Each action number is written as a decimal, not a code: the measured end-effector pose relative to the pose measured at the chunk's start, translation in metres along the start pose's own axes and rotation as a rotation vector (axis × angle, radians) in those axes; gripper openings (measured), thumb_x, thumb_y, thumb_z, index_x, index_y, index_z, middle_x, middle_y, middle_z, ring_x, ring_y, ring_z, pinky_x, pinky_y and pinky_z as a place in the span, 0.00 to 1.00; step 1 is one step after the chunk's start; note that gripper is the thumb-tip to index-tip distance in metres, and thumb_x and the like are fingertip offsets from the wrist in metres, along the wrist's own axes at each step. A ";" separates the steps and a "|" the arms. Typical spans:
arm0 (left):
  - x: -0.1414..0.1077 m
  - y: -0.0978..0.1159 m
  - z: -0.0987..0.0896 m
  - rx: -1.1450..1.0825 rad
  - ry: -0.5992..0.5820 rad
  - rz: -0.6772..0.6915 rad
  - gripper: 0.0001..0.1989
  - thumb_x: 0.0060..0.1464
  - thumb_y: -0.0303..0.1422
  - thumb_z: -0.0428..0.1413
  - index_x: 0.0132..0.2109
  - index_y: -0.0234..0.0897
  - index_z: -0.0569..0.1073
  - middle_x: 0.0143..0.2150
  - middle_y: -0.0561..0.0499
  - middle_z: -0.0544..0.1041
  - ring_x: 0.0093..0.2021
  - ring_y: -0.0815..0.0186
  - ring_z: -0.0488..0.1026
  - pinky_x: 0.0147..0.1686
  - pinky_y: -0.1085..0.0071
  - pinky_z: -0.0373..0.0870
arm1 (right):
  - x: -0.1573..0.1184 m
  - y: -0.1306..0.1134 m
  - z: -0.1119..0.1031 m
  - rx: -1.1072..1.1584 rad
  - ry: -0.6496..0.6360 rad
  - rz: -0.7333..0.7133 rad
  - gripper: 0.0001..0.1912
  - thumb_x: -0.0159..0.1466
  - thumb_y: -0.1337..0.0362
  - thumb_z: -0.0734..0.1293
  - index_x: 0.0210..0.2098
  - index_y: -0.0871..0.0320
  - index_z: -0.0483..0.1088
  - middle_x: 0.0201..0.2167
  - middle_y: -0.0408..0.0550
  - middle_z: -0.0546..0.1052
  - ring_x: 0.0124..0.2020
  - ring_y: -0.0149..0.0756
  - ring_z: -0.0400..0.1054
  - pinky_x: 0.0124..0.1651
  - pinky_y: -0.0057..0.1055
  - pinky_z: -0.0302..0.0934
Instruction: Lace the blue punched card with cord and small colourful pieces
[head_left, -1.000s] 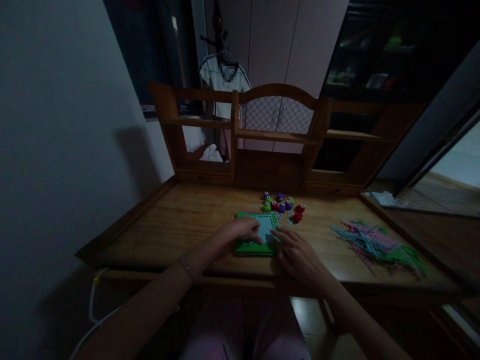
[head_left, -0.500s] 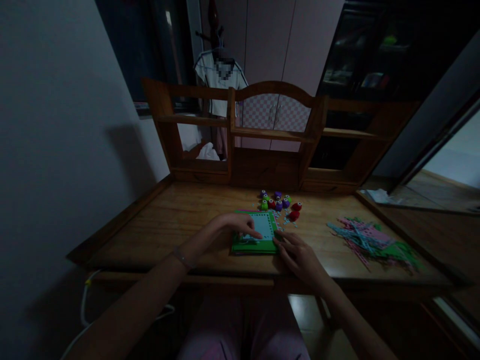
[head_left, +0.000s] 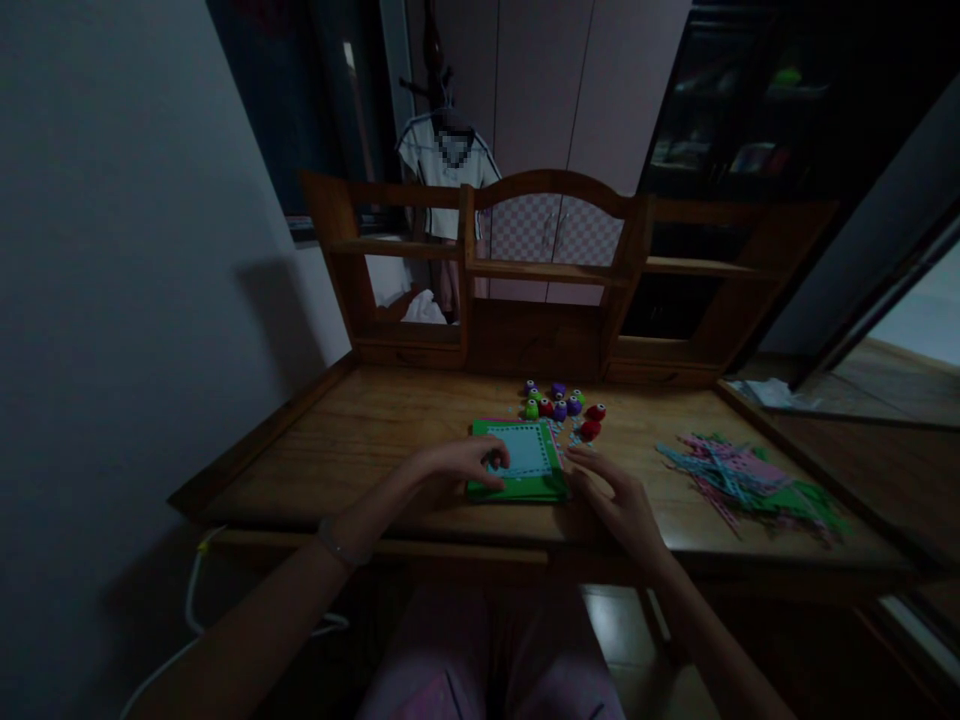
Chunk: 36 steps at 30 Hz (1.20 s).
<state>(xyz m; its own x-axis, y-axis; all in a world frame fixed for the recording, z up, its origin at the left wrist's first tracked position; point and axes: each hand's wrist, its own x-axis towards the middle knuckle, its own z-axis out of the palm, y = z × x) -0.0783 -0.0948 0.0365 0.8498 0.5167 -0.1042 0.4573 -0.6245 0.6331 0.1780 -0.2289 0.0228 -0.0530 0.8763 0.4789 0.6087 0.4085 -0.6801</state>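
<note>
A stack of green sheets (head_left: 525, 490) lies on the desk before me, with a light blue sheet (head_left: 521, 448) on top that has a row of small dark marks or holes along its edges. My left hand (head_left: 465, 462) is over the left side of the stack, its fingers bent and apart around nothing I can see. At the right edge of the stack is my right hand (head_left: 611, 495), fingers stretched out and holding nothing. Whether its fingertips touch the stack cannot be made out. Behind the stack, small light blue paper bits (head_left: 564, 432) are scattered.
Several small red, purple and green figures with eyes (head_left: 560, 410) stand behind the stack. To the right lies a heap of pink, blue and green strips (head_left: 742, 480). A wooden shelf unit (head_left: 536, 335) closes the desk's back; a raised wooden edge (head_left: 262, 435) runs along the left.
My left hand has drawn back leftward from the middle of the blue sheet, its pointing finger now curled. My right hand has shifted slightly right, away from the stack's edge.
</note>
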 end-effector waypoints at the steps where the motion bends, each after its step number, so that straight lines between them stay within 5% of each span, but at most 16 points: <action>1: 0.001 0.001 0.002 0.021 0.021 -0.006 0.21 0.45 0.43 0.60 0.45 0.36 0.71 0.40 0.50 0.71 0.37 0.68 0.65 0.35 0.75 0.60 | 0.004 0.001 -0.001 0.006 0.021 0.000 0.16 0.65 0.58 0.60 0.50 0.52 0.71 0.51 0.50 0.73 0.53 0.42 0.65 0.56 0.42 0.58; 7: 0.013 0.009 0.020 0.085 0.238 0.003 0.19 0.48 0.47 0.58 0.37 0.33 0.72 0.34 0.50 0.72 0.35 0.66 0.66 0.34 0.73 0.61 | 0.045 0.014 0.007 0.071 -0.236 0.015 0.16 0.59 0.53 0.66 0.41 0.57 0.74 0.42 0.51 0.75 0.39 0.38 0.70 0.42 0.34 0.65; 11: 0.020 0.008 0.029 -0.008 0.270 0.100 0.16 0.49 0.42 0.59 0.39 0.34 0.74 0.38 0.49 0.74 0.39 0.65 0.68 0.39 0.72 0.63 | 0.060 0.027 0.019 0.098 -0.446 0.051 0.17 0.56 0.52 0.69 0.35 0.60 0.75 0.31 0.48 0.77 0.32 0.35 0.70 0.35 0.29 0.63; 26: 0.035 0.007 0.033 0.087 0.231 0.008 0.14 0.51 0.40 0.55 0.35 0.32 0.76 0.32 0.50 0.74 0.31 0.68 0.68 0.30 0.75 0.60 | 0.065 0.042 0.029 -0.080 -0.500 0.049 0.13 0.57 0.56 0.67 0.31 0.60 0.75 0.25 0.45 0.74 0.26 0.30 0.65 0.27 0.24 0.55; 36: 0.041 0.023 0.019 0.258 0.032 -0.079 0.09 0.50 0.33 0.52 0.37 0.34 0.72 0.33 0.52 0.73 0.31 0.68 0.66 0.28 0.76 0.58 | 0.067 0.034 0.028 -0.201 -0.501 0.044 0.05 0.56 0.65 0.67 0.31 0.60 0.74 0.26 0.44 0.74 0.27 0.30 0.65 0.28 0.24 0.53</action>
<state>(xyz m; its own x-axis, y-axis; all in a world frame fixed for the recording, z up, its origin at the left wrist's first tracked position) -0.0281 -0.0988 0.0323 0.8019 0.5856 -0.1185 0.5771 -0.7079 0.4072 0.1724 -0.1489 0.0163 -0.3655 0.9259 0.0959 0.7554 0.3552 -0.5506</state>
